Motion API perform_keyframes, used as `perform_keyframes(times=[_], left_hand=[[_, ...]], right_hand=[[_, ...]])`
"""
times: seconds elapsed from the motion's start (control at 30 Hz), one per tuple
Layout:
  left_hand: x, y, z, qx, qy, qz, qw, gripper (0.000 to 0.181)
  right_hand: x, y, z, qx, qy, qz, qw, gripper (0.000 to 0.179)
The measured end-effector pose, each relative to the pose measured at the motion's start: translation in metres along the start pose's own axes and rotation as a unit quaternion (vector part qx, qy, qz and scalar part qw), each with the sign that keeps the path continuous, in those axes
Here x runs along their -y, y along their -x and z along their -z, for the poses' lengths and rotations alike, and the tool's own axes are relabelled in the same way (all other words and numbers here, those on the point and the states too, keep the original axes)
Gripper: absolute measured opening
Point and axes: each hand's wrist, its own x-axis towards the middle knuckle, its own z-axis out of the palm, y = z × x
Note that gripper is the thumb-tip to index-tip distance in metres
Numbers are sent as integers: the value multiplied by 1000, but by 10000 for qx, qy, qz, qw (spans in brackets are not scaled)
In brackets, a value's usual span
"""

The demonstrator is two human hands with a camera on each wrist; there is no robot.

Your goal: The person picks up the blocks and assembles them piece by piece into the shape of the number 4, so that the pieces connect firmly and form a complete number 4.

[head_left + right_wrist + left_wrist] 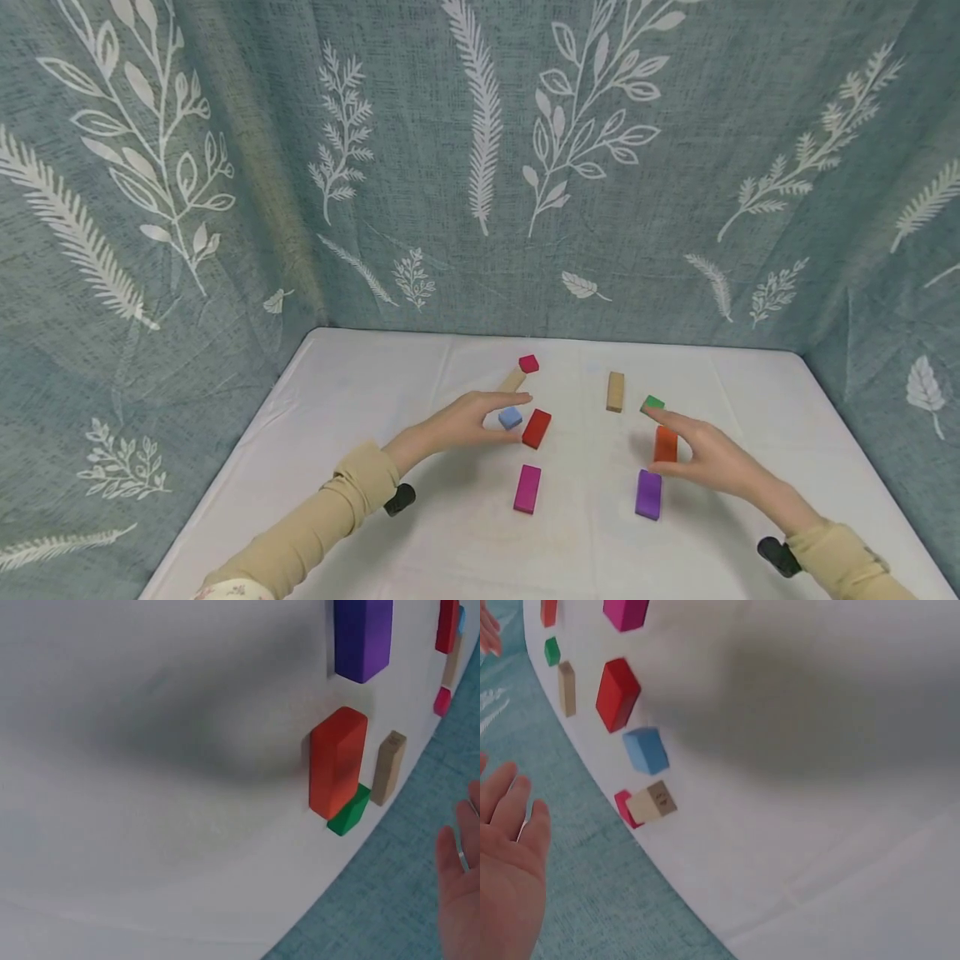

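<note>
My left hand [472, 418] hovers with thumb and fingers spread apart, holding nothing. In the gap between them show a blue block [510, 418] and a red block [536, 429]. A pale wooden block [513, 381] is partly hidden behind its fingers, with a crimson block [528, 363] at its far end. My right hand [712, 454] also hovers with fingers and thumb apart and holds nothing. It is nearest to an orange block [666, 444], a green block [652, 404] by the fingertips and a purple block [648, 495] below the thumb.
A magenta block [527, 489] lies in the front middle of the white-covered table [577, 550]. Another wooden block [615, 392] lies farther back, between the hands. Leaf-patterned teal cloth [420, 167] hangs behind the table and at both sides.
</note>
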Motion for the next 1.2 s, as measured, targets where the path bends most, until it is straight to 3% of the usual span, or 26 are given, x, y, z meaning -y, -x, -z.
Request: perform_keyframes(times=[0.2, 0.47, 0.73, 1.2], left_hand=[[3, 2, -12, 257, 106, -106, 9996, 56], [5, 5, -27, 580, 334, -114, 9977, 48], [7, 9, -40, 779, 217, -92, 9967, 50], [10, 12, -53, 912, -183, 164, 9955, 57]], right_hand=[[2, 4, -4, 304, -184, -156, 9992, 80], [1, 10, -10, 408, -1, 175, 9990, 74], [0, 13, -19, 740, -117, 104, 9971, 73], [-4, 27, -32, 579, 180, 40, 9982, 73]])
